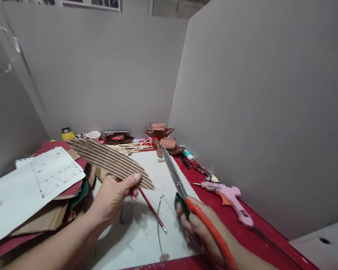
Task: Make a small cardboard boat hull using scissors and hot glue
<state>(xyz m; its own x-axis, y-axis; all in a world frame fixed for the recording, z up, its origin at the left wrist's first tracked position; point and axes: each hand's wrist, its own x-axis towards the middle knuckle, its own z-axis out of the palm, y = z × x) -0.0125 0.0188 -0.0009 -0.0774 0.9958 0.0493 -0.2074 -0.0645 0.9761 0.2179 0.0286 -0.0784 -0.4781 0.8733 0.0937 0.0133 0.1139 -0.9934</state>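
Pinched between the thumb and fingers of my left hand [115, 195] is a leaf-shaped piece of corrugated cardboard [109, 159], its ridged side facing me, raised above the white board. My right hand [197, 225] grips a pair of scissors [177, 178] with orange and dark green handles. The blades point away and upward, look closed, and stand apart from the cardboard. Beneath my hands, a dark red pencil [150, 206] and a thin curved cardboard strip [159, 228] lie on the white board [141, 247].
Right of the board, a pink glue gun [228, 195] rests on the red table, its cord trailing forward. Model boats [158, 130] and thin wooden sticks [129, 147] occupy the back. At left, a sheet with drawn lines [45, 180] tops stacked cardboard. Grey walls enclose the table.
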